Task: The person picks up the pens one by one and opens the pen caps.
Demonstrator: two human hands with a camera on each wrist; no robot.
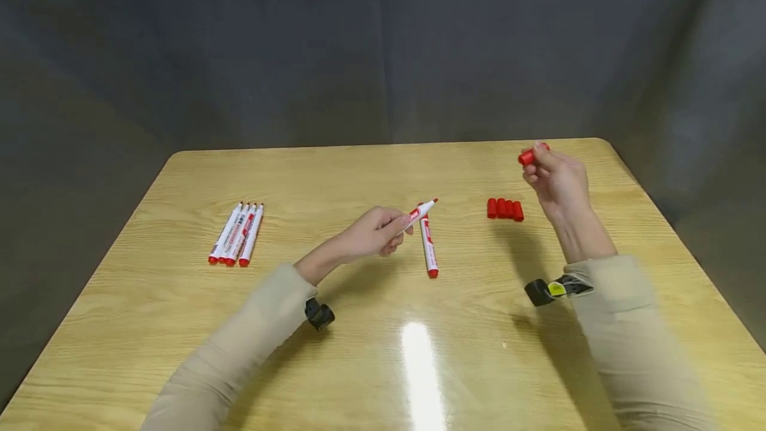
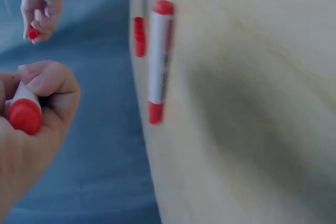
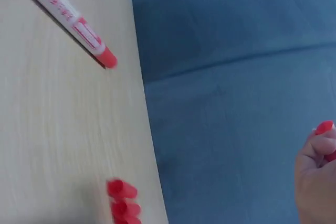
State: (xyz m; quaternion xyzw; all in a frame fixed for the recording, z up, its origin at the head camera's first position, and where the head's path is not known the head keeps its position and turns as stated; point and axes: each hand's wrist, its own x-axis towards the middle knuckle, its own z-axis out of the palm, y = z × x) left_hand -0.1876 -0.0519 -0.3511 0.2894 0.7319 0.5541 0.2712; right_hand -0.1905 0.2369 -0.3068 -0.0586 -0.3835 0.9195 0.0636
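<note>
My left hand [image 1: 378,230] grips a white marker [image 1: 419,213] with its red tip bare, held above the table and pointing up to the right. In the left wrist view the red end of that marker [image 2: 25,116] faces the camera. Raised over the table's far right, my right hand [image 1: 562,181] pinches a red marker cap [image 1: 527,157] between thumb and fingers. A capped marker [image 1: 429,248] lies on the table just beyond and below the left hand. Several loose red caps [image 1: 505,209] stand side by side in a row left of the right hand.
Several uncapped markers [image 1: 236,234] lie together at the left, tips pointing away from me. All of it is on a wooden table [image 1: 335,171] with a dark curtain [image 1: 383,52] behind its far edge. A bright reflection shows on the near tabletop.
</note>
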